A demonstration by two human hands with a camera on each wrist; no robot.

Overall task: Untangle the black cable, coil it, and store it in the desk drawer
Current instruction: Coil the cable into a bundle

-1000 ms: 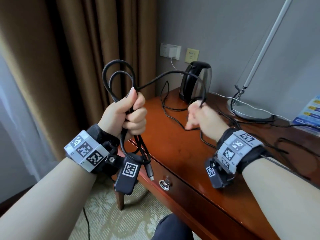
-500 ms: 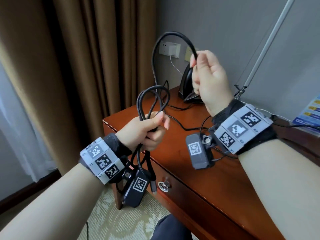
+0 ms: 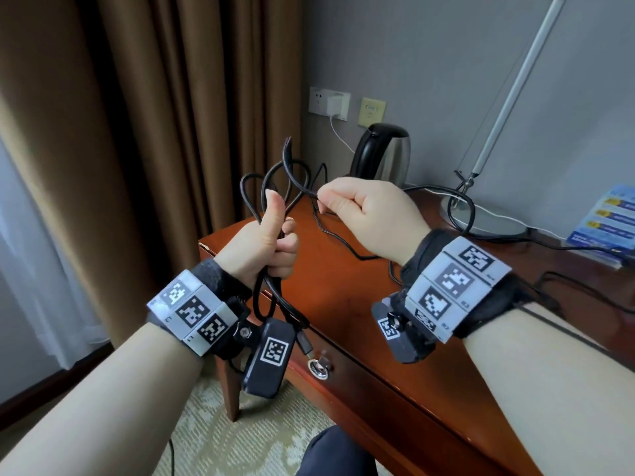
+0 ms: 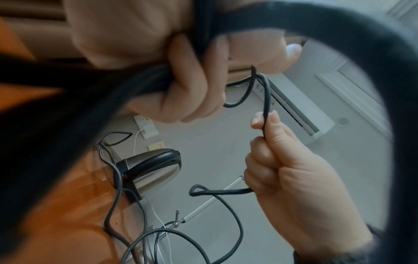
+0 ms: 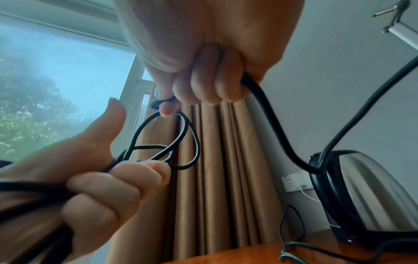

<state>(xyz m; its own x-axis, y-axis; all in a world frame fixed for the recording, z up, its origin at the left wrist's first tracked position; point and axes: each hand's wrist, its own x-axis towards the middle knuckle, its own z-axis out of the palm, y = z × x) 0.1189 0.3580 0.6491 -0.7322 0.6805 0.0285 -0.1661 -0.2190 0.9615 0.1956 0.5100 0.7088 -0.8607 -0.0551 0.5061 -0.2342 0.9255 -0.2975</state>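
Left hand [image 3: 266,247] clenched around gathered loops of thin black cable [image 3: 271,176], thumb raised; right hand [image 3: 369,216] pinching one strand above the reddish wooden tabletop's [image 3: 343,290] left corner.

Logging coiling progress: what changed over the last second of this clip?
The right hand, pinching the thin black cable, rose high from the red-brown wooden desk, then dropped beside the left hand, laying another loop. The left hand kept gripping the coils; the steel kettle stayed put.
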